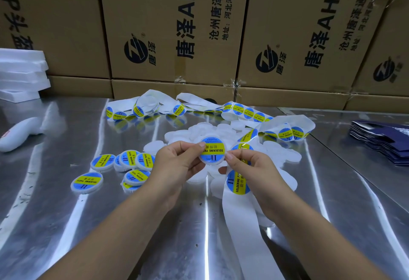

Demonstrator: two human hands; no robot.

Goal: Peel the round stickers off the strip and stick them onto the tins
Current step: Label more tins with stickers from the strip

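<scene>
I hold a small round white tin (212, 152) with a blue and yellow round sticker on its top, above the middle of the table. My left hand (177, 163) grips its left edge, thumb on top. My right hand (250, 168) pinches its right edge and also holds the white sticker strip (240, 220), which hangs down toward me with one sticker (238, 183) under that hand. The strip runs on in loops (250, 111) across the far side of the table. Several stickered tins (130, 164) lie to the left. A pile of bare white tins (221, 130) lies behind my hands.
The table top (77, 224) is shiny sheet metal. Cardboard boxes (177, 25) wall off the far edge. White foam slabs (22, 72) are stacked at far left, a white handheld tool (20, 133) lies near them, and dark blue flat cartons (382, 142) are stacked at right.
</scene>
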